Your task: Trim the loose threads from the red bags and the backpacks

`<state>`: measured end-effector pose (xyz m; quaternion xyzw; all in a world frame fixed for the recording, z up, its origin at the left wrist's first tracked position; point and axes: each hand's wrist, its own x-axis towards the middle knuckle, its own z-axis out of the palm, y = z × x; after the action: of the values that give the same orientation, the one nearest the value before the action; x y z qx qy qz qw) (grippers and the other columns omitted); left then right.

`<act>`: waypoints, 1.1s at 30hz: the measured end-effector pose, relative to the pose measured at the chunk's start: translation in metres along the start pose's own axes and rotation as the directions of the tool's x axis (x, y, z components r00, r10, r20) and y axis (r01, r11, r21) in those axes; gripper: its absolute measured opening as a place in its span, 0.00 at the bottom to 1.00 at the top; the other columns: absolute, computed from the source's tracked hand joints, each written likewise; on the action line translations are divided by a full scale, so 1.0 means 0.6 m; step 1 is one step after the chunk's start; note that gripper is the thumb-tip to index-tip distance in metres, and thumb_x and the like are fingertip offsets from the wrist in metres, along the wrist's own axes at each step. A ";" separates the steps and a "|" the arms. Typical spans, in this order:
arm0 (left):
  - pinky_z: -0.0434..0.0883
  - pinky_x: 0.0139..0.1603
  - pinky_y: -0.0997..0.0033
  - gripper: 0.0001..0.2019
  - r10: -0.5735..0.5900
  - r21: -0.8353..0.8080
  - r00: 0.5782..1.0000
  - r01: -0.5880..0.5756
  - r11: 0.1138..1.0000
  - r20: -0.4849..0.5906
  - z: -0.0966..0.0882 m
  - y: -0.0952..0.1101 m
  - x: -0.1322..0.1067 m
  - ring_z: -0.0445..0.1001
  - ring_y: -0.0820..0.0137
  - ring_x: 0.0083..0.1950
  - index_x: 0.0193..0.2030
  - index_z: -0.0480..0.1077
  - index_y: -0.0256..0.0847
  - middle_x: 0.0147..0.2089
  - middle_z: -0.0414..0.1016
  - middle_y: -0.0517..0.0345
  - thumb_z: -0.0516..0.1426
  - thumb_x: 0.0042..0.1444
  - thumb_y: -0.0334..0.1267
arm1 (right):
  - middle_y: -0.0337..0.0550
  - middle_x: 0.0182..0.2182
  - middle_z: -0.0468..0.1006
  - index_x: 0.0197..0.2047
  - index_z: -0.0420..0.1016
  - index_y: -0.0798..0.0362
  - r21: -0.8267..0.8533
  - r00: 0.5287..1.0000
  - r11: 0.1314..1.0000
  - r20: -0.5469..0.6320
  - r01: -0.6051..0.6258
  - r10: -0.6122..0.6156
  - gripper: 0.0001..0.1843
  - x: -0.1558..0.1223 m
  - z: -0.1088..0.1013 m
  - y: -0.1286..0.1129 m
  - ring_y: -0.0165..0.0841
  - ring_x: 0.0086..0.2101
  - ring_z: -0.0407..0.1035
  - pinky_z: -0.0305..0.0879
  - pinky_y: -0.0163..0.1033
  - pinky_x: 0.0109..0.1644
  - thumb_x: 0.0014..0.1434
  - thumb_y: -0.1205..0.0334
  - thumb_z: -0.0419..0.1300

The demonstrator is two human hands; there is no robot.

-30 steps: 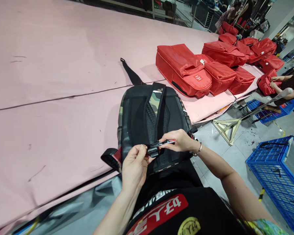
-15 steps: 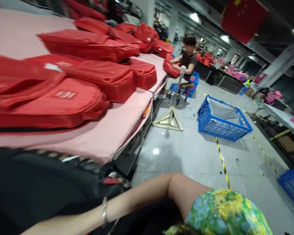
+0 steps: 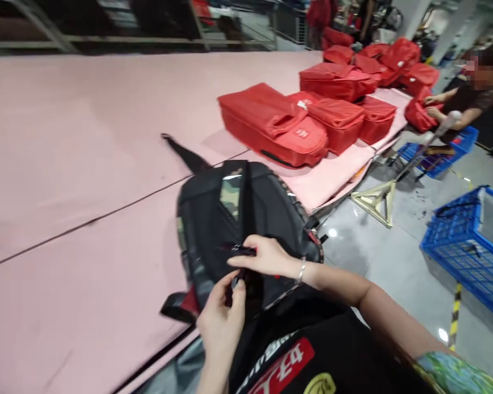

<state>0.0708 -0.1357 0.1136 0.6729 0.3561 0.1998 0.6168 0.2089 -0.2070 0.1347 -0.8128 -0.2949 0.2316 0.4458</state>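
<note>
Under the left hand (image 3: 224, 314), pinching a dark strap piece (image 3: 237, 280), and the right hand (image 3: 268, 256), gripping a blurred tool (image 3: 245, 250), the camouflage-trimmed backpack (image 3: 271, 200) seems light and softly padded, best held by its shoulder strap (image 3: 248, 205).

- Worn on the head, the camera looks forward and down, tilted.
- Near, below: left hand (image 3: 219, 323), right hand (image 3: 267, 257), black backpack (image 3: 271, 200).
- Farther off: red backpacks (image 3: 258, 112), with the blue crate (image 3: 452, 232) at right.
</note>
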 end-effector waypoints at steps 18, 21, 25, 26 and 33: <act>0.76 0.45 0.69 0.18 -0.300 -0.701 0.930 0.357 0.617 0.210 -0.002 0.057 -0.011 0.77 0.65 0.39 0.36 0.76 0.35 0.38 0.79 0.50 0.69 0.36 0.38 | 0.46 0.33 0.76 0.41 0.72 0.54 -0.123 0.821 0.829 -0.115 0.546 -0.558 0.09 -0.080 -0.049 0.014 0.32 0.34 0.69 0.67 0.35 0.38 0.61 0.58 0.56; 0.75 0.45 0.69 0.18 -0.305 -0.698 0.932 0.351 0.624 0.197 -0.002 0.059 -0.013 0.76 0.65 0.40 0.37 0.76 0.35 0.38 0.79 0.50 0.69 0.36 0.39 | 0.46 0.32 0.77 0.39 0.72 0.54 -0.167 0.808 0.809 -0.095 0.563 -0.582 0.09 -0.076 -0.051 0.014 0.32 0.33 0.69 0.66 0.36 0.38 0.62 0.59 0.54; 0.75 0.45 0.68 0.18 -0.311 -0.703 0.932 0.346 0.622 0.184 0.002 0.060 -0.012 0.76 0.63 0.43 0.35 0.76 0.36 0.37 0.79 0.51 0.69 0.36 0.40 | 0.44 0.31 0.77 0.37 0.72 0.54 -0.157 0.812 0.821 -0.133 0.549 -0.568 0.08 -0.078 -0.055 0.015 0.31 0.32 0.70 0.66 0.35 0.36 0.61 0.59 0.55; 0.75 0.46 0.68 0.18 -0.314 -0.703 0.932 0.346 0.621 0.182 0.002 0.061 -0.012 0.76 0.63 0.42 0.35 0.76 0.36 0.37 0.78 0.52 0.70 0.35 0.40 | 0.44 0.30 0.77 0.37 0.72 0.54 -0.152 0.814 0.824 -0.141 0.545 -0.564 0.08 -0.079 -0.056 0.015 0.31 0.32 0.70 0.66 0.34 0.36 0.61 0.58 0.56; 0.73 0.50 0.65 0.20 -0.310 -0.673 0.935 0.341 0.657 0.171 0.012 0.062 -0.021 0.76 0.67 0.38 0.36 0.76 0.36 0.37 0.78 0.53 0.70 0.35 0.41 | 0.45 0.33 0.78 0.40 0.71 0.54 -0.228 0.801 0.790 -0.065 0.568 -0.595 0.11 -0.077 -0.051 0.012 0.32 0.34 0.70 0.67 0.36 0.39 0.63 0.56 0.53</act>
<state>0.0758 -0.1494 0.1506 0.3221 0.3567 0.1908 0.8559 0.1970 -0.2599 0.1488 -0.7359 -0.5220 -0.0021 0.4312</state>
